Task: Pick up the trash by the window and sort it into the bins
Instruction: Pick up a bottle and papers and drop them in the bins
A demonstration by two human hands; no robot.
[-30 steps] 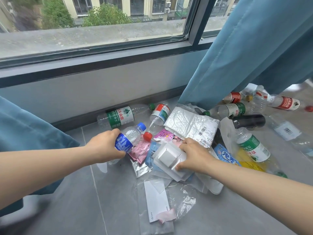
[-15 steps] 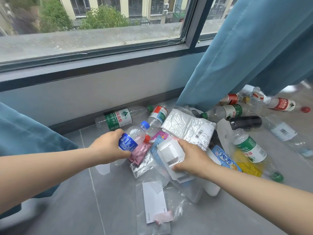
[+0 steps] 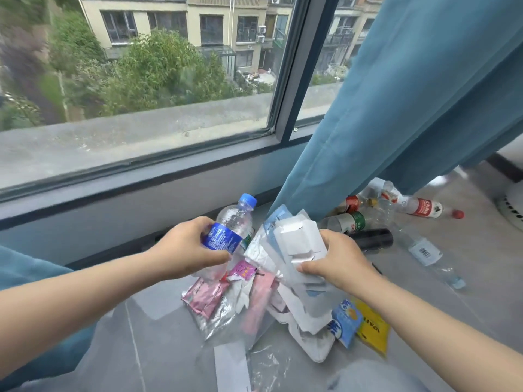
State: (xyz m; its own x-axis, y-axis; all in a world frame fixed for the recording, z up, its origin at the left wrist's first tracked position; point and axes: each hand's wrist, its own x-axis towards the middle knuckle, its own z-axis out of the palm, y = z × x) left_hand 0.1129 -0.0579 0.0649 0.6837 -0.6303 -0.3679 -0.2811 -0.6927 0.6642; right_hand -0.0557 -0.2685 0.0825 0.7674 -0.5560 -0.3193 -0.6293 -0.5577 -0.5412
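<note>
My left hand (image 3: 186, 248) grips a clear water bottle (image 3: 230, 227) with a blue label and blue cap, held off the floor and tilted up to the right. My right hand (image 3: 338, 260) holds a bundle of white plastic packaging (image 3: 297, 244), a moulded white tray with clear bags hanging from it, also lifted. Below both hands lies a heap of wrappers on the grey floor: pink sachets (image 3: 205, 297), a blue snack packet (image 3: 346, 318), a yellow packet (image 3: 372, 329) and clear bags (image 3: 266, 366).
More bottles lie to the right by the blue curtain (image 3: 396, 108): a green-label bottle (image 3: 346, 222), a black bottle (image 3: 372, 239), a red-label bottle (image 3: 424, 207) and a clear one (image 3: 424, 251). The window wall (image 3: 113, 210) runs behind. Another curtain (image 3: 25, 267) hangs left. No bins are visible.
Both hands have risen from the floor, lifting the blue-label bottle and the white packaging bundle. The camera has tilted up, showing more of the window.
</note>
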